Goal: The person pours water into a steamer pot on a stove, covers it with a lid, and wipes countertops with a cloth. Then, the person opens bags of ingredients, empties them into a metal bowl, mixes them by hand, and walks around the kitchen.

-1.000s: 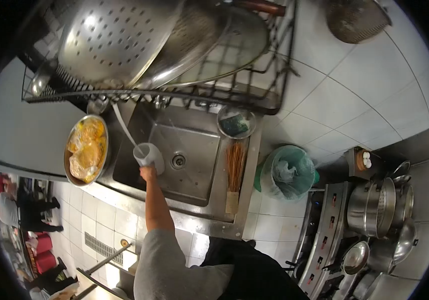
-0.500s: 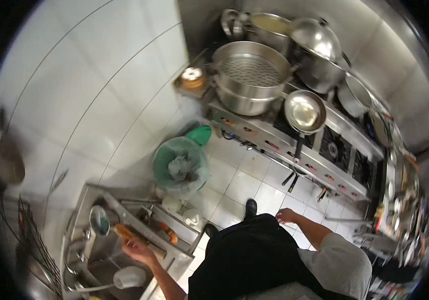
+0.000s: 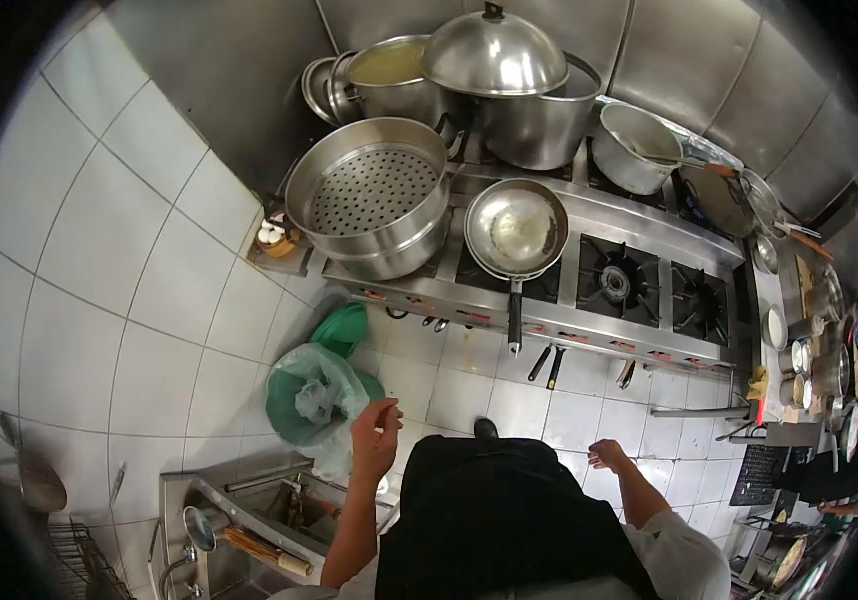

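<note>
Left grip (image 3: pixel 376 437) and right grip (image 3: pixel 606 456) hang half-curled, empty, a bin (image 3: pixel 285 412) beside the left, ahead a pan (image 3: pixel 516 228) that a bump to its jutting handle (image 3: pixel 515 318) could tip.

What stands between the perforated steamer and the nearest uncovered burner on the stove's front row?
The head view shows a frying pan, black handle toward the person, between the perforated steamer and that burner.

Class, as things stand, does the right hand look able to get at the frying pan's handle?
Probably yes, perhaps after a step forward: the right hand looks empty, the frying pan's handle juts past the stove front, and nothing seems to block the way.
</note>
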Action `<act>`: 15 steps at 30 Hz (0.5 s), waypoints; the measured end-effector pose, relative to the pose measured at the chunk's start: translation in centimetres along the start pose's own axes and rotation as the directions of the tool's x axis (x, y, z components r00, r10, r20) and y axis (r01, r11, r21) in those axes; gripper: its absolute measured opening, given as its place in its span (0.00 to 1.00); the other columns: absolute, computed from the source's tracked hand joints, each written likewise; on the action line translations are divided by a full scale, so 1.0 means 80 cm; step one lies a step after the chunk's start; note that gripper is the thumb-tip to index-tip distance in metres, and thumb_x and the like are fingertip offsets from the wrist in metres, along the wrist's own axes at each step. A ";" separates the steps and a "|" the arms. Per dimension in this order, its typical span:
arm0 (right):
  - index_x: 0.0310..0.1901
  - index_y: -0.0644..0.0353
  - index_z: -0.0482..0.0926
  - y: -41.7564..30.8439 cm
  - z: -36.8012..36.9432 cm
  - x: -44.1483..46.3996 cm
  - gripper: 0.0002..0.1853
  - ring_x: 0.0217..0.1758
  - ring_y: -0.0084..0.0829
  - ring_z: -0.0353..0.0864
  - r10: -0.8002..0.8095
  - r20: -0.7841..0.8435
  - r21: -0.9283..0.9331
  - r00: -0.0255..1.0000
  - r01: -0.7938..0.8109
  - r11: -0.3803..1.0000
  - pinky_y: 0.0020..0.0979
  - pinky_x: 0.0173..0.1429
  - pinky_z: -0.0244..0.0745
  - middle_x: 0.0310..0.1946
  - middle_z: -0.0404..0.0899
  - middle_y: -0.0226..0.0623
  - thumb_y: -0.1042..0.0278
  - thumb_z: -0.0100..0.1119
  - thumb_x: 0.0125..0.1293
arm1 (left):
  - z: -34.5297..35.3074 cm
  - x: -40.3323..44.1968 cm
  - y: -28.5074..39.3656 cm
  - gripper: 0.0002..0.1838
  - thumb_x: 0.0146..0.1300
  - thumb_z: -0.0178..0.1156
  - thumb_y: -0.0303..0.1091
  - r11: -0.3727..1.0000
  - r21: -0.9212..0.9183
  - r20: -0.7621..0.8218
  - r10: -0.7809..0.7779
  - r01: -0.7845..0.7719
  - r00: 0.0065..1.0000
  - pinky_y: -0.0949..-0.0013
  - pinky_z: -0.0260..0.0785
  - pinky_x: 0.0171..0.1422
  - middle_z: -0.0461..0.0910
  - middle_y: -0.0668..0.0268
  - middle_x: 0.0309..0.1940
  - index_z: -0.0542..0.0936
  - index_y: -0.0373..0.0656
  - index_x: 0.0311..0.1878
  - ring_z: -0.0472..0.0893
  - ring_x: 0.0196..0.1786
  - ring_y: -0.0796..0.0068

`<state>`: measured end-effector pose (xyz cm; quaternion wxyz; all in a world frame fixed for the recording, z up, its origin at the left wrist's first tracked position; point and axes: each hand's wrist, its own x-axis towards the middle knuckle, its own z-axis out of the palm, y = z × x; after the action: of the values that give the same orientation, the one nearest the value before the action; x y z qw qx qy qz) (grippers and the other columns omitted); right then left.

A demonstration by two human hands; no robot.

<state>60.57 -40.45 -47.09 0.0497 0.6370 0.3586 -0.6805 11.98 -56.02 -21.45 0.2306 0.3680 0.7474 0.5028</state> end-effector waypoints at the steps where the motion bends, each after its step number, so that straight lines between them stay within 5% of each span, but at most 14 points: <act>1: 0.41 0.60 0.76 0.004 -0.006 0.001 0.11 0.31 0.34 0.81 0.028 -0.048 -0.010 0.998 -0.029 1.000 0.35 0.33 0.78 0.31 0.79 0.38 0.62 0.54 0.63 | 0.009 0.007 -0.002 0.07 0.61 0.54 0.25 1.000 -0.002 0.000 0.002 -0.002 1.000 0.73 0.72 0.33 0.80 0.60 0.30 0.77 0.36 0.42 0.80 0.27 0.74; 4: 0.42 0.60 0.76 0.012 -0.010 0.008 0.12 0.32 0.35 0.81 0.078 -0.054 -0.038 0.995 -0.080 0.996 0.35 0.33 0.78 0.33 0.79 0.39 0.62 0.55 0.62 | 0.029 0.030 -0.004 0.08 0.62 0.54 0.28 1.000 0.006 0.109 -0.024 0.024 0.994 0.72 0.72 0.35 0.80 0.63 0.27 0.78 0.36 0.42 0.79 0.29 0.77; 5: 0.43 0.62 0.76 0.019 -0.010 0.016 0.13 0.28 0.32 0.81 0.065 -0.014 0.080 0.998 -0.064 0.995 0.32 0.28 0.78 0.31 0.80 0.38 0.62 0.53 0.63 | 0.034 0.037 -0.003 0.08 0.62 0.55 0.28 1.000 0.028 0.149 -0.006 0.002 0.989 0.72 0.71 0.34 0.80 0.62 0.28 0.78 0.36 0.41 0.79 0.30 0.75; 7: 0.44 0.63 0.76 -0.002 0.004 -0.010 0.13 0.29 0.33 0.82 -0.084 0.018 0.038 0.996 0.084 0.996 0.32 0.28 0.78 0.32 0.80 0.40 0.64 0.52 0.64 | 0.044 0.049 -0.002 0.07 0.61 0.55 0.28 0.997 0.067 0.226 0.028 -0.044 0.974 0.71 0.70 0.32 0.80 0.60 0.30 0.78 0.37 0.41 0.79 0.30 0.72; 15: 0.44 0.62 0.76 -0.085 0.023 -0.007 0.10 0.32 0.30 0.82 -0.069 0.087 -0.103 0.994 0.078 0.992 0.29 0.32 0.77 0.33 0.80 0.38 0.67 0.52 0.64 | 0.051 0.084 0.009 0.09 0.59 0.57 0.29 0.998 -0.045 0.365 0.067 -0.054 0.928 0.72 0.69 0.35 0.78 0.62 0.34 0.78 0.38 0.42 0.78 0.30 0.72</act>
<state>55.58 -36.65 -43.86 0.0732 0.5911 0.4150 -0.6878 10.93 -48.20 -22.18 0.3567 0.4742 0.6709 0.4448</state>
